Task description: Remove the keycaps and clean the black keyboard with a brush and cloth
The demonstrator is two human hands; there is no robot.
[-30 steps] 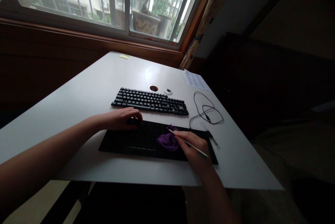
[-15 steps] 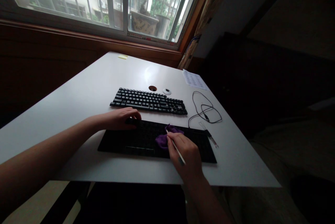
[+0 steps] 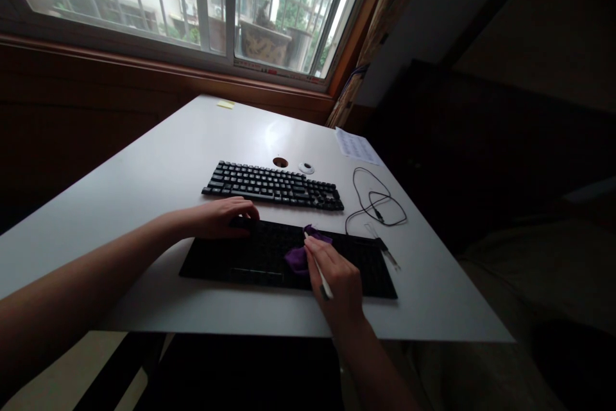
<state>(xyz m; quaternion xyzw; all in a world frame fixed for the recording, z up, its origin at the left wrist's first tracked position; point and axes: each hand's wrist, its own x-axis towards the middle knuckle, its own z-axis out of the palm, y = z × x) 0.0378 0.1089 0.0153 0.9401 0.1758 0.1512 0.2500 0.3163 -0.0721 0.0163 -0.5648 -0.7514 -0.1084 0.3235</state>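
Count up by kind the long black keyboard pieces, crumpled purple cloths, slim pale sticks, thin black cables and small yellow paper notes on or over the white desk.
Long black keyboard pieces: 2 (block of dark keycaps, flat black base)
Crumpled purple cloth: 1
Slim pale stick, in the right hand: 1
Thin black cable: 1
Small yellow paper note: 1
Total: 6

Purple cloth (image 3: 295, 261), pale stick (image 3: 324, 279), black keyboard base (image 3: 212, 260), black keys (image 3: 262, 184), white table (image 3: 125, 186) (yellow note (image 3: 225, 104) too)
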